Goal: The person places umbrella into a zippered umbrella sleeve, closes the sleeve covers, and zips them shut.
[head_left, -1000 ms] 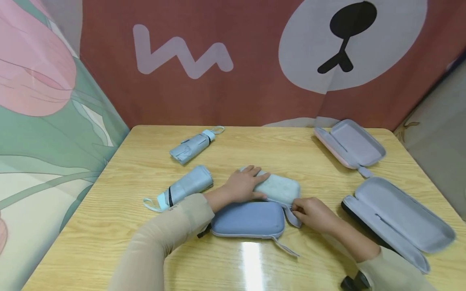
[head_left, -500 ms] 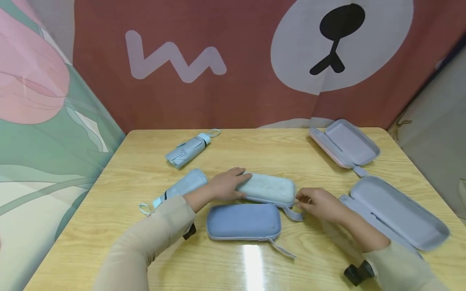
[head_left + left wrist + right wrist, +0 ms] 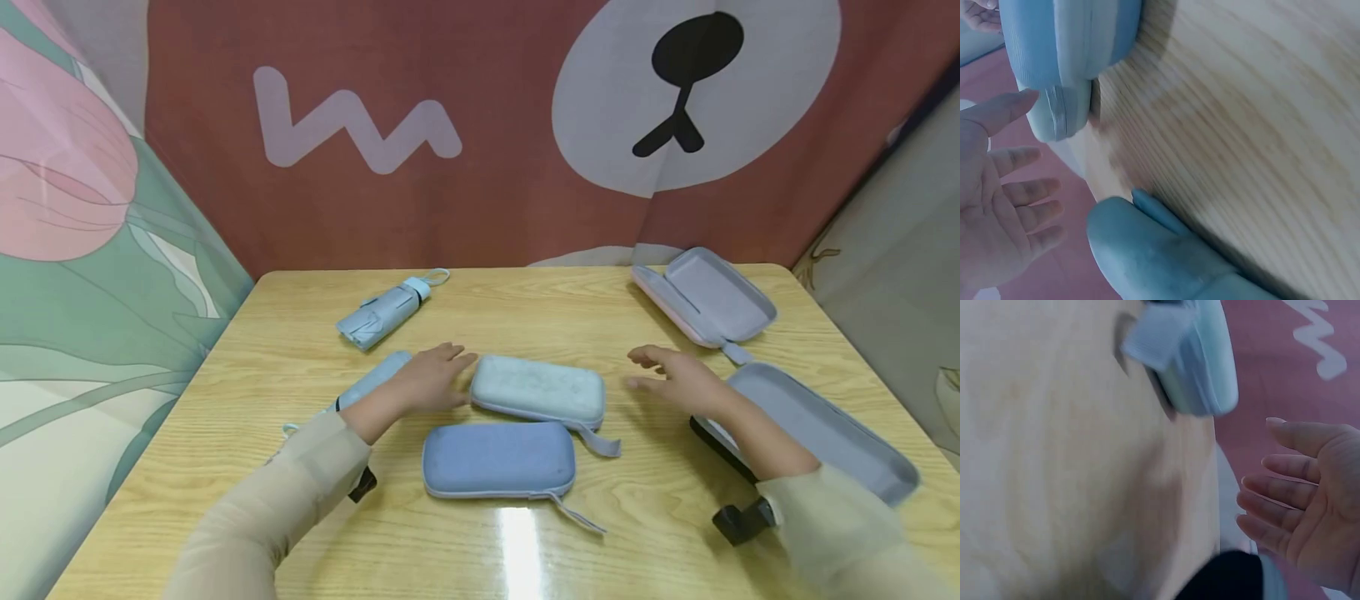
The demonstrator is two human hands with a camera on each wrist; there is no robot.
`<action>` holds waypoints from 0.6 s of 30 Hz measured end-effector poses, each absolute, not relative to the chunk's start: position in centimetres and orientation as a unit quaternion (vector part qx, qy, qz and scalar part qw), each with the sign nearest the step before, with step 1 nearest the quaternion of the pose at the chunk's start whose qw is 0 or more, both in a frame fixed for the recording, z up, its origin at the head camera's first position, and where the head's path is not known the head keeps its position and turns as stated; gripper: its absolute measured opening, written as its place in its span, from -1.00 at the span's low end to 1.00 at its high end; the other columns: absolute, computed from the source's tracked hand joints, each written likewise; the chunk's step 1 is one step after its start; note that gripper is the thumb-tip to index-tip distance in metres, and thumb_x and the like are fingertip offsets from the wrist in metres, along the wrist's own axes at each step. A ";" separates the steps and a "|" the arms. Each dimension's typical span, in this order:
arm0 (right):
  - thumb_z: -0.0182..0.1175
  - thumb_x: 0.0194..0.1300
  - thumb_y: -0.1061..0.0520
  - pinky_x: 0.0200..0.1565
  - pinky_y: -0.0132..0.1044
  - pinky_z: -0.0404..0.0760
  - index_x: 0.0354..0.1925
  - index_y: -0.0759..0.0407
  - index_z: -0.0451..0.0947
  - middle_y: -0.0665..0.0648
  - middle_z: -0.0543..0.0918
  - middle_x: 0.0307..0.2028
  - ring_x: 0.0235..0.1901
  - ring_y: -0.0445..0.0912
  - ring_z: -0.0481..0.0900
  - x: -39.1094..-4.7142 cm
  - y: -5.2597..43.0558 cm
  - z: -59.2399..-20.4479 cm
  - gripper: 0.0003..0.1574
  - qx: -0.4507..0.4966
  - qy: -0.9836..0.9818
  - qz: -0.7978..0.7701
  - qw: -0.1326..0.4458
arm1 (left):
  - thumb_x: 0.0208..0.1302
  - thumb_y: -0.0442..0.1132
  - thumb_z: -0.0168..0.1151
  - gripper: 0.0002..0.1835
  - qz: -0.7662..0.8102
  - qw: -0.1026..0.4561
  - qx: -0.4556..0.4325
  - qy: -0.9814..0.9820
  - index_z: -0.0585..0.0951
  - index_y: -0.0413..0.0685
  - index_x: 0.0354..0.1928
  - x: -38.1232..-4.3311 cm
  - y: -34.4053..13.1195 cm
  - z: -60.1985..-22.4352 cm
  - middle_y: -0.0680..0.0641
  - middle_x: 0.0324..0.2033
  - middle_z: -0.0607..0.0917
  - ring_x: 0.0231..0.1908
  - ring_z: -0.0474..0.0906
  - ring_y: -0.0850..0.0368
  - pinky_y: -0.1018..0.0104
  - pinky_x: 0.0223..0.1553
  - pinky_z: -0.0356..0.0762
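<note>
A mint-green zip case (image 3: 538,388) lies closed on the table, its grey strap at the right end. Just in front of it sits a closed blue zip case (image 3: 498,458). My left hand (image 3: 429,380) hovers at the mint case's left end, fingers spread and holding nothing. Beneath that forearm lies a folded light-blue umbrella (image 3: 378,377), partly hidden. My right hand (image 3: 681,379) is raised to the right of the mint case, fingers loosely extended with nothing in them. In the right wrist view the mint case (image 3: 1210,362) stands apart from the fingers.
Another folded umbrella (image 3: 382,315) lies at the back left. At the back right rests an unzipped pink case (image 3: 720,296) with a grey lining. A larger unzipped case (image 3: 825,433) is partly covered by my right forearm. A printed curtain (image 3: 375,217) hangs behind the table (image 3: 420,550).
My left hand has come off the mint case and moved left. The right hand has let go of the strap end and lifted away to the right.
</note>
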State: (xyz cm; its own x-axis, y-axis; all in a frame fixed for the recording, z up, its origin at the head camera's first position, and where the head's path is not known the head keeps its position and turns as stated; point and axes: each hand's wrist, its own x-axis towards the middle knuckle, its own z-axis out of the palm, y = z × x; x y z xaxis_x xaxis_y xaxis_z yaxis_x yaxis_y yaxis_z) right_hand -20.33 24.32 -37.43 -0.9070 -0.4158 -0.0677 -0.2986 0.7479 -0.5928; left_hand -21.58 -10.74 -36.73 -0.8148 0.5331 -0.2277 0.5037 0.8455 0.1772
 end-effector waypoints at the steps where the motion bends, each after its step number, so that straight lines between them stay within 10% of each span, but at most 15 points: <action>1: 0.04 0.20 -0.05 -0.03 0.06 0.27 0.10 0.41 0.22 0.41 0.35 0.02 0.01 0.23 0.28 -20.6 24.6 -37.3 -0.32 -0.188 0.929 -0.303 0.098 | 0.10 0.03 0.11 -0.30 0.056 0.135 0.270 0.952 0.17 -0.05 0.26 -21.6 -11.0 -36.7 -0.20 0.21 0.15 0.22 -0.03 -0.11 0.02 0.13 0.01; 18: -0.08 0.23 -0.17 -0.06 0.16 0.22 0.20 0.44 0.01 0.50 0.12 0.13 0.06 0.38 0.10 -23.6 29.1 -35.7 -0.15 -0.100 0.934 -0.333 0.078 | 0.03 -0.01 0.20 -0.26 0.056 0.122 0.231 0.964 0.21 -0.19 0.22 -21.2 -14.6 -36.2 -0.31 0.18 0.17 0.19 -0.01 -0.22 -0.07 0.12 -0.06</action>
State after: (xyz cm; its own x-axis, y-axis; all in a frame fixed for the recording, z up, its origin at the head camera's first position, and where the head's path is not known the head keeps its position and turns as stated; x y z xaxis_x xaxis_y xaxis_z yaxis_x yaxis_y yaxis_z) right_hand -23.59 29.12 -35.73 -0.9678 -0.2386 -0.0796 -0.1346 0.7585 -0.6376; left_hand -21.19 -14.61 -36.22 -0.8633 0.4595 -0.2085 0.4325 0.8867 0.1634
